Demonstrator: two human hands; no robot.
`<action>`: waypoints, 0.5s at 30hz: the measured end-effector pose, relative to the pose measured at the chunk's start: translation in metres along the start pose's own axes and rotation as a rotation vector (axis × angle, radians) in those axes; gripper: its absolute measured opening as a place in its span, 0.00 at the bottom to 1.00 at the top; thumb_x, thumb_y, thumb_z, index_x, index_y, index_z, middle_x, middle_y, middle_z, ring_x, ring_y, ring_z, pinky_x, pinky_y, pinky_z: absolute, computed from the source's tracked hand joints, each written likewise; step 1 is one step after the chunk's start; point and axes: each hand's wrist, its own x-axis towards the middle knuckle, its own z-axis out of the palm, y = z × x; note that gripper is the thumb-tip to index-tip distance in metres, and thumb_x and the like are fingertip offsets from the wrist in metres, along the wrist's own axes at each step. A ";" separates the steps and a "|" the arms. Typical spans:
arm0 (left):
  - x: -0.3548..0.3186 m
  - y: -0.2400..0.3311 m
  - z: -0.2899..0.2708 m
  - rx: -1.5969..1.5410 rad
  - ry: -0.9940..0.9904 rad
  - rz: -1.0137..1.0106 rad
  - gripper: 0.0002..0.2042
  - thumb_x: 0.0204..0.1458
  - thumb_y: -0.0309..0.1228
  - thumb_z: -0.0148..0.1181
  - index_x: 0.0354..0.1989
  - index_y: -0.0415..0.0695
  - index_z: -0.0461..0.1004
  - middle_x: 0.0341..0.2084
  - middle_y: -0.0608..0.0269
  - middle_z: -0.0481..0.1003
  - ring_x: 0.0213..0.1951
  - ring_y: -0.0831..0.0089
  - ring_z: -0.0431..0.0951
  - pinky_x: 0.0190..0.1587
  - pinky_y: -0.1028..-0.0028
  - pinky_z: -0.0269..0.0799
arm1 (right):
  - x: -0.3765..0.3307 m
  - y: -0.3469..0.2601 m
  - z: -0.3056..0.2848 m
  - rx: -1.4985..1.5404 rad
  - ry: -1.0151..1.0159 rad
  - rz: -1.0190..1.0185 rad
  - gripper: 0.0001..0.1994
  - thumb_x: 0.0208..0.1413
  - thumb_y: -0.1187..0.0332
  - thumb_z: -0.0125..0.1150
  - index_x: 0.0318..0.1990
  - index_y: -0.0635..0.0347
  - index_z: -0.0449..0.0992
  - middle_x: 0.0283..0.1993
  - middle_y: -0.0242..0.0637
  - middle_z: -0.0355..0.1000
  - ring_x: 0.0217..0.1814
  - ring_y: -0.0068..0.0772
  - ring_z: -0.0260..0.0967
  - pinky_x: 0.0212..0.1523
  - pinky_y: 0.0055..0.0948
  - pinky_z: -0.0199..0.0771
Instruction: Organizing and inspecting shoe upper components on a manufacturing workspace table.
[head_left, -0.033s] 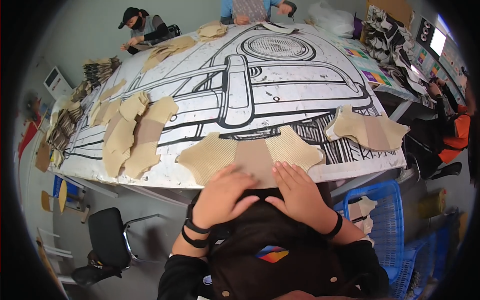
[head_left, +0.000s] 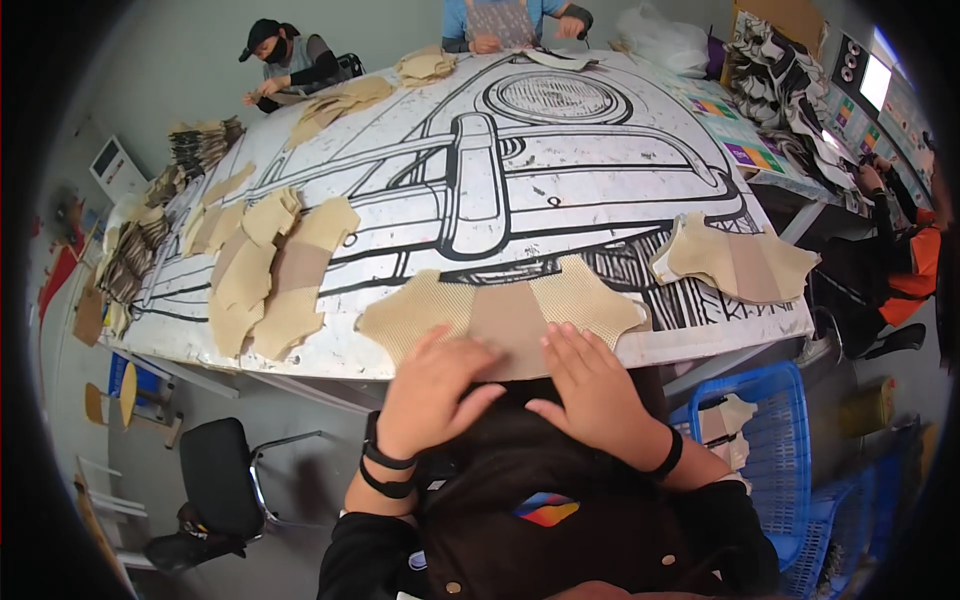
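Observation:
A flat tan cut piece (head_left: pixel 505 308) with a brown middle band and mesh-textured wings lies at the near edge of the table (head_left: pixel 560 180). My left hand (head_left: pixel 432 388) rests palm down on its near left part, fingers spread. My right hand (head_left: pixel 592 382) lies flat on its near right part, fingers pointing left. Both hands press on the piece and grip nothing. Black bands circle both wrists.
More tan cut pieces lie in overlapping rows at the left (head_left: pixel 275 270) and in a stack at the right (head_left: pixel 735 262). A blue plastic basket (head_left: pixel 770 440) stands right of me, a black chair (head_left: pixel 215 475) at lower left. Other people sit at the far edge (head_left: pixel 285 65) and right side (head_left: pixel 900 250).

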 end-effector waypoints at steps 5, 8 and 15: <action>-0.010 -0.044 -0.029 0.076 0.354 -0.397 0.13 0.51 0.33 0.55 0.42 0.40 0.70 0.43 0.51 0.72 0.49 0.53 0.69 0.53 0.63 0.62 | 0.004 -0.012 0.014 -0.180 -0.038 0.031 0.31 0.49 0.50 0.56 0.56 0.62 0.65 0.60 0.48 0.59 0.64 0.51 0.52 0.61 0.54 0.48; -0.024 -0.087 -0.036 -0.034 0.229 -0.555 0.16 0.57 0.37 0.49 0.48 0.38 0.67 0.42 0.49 0.72 0.45 0.56 0.72 0.49 0.68 0.65 | 0.011 -0.021 0.005 -0.146 -0.018 -0.009 0.28 0.50 0.54 0.57 0.55 0.61 0.66 0.58 0.45 0.61 0.63 0.47 0.55 0.61 0.50 0.50; -0.028 -0.104 -0.013 -0.599 0.148 -0.616 0.33 0.46 0.26 0.63 0.60 0.40 0.52 0.38 0.58 0.70 0.40 0.72 0.71 0.46 0.75 0.67 | 0.017 -0.026 0.012 -0.012 0.091 -0.182 0.22 0.49 0.61 0.58 0.52 0.60 0.68 0.56 0.41 0.63 0.60 0.40 0.58 0.61 0.42 0.53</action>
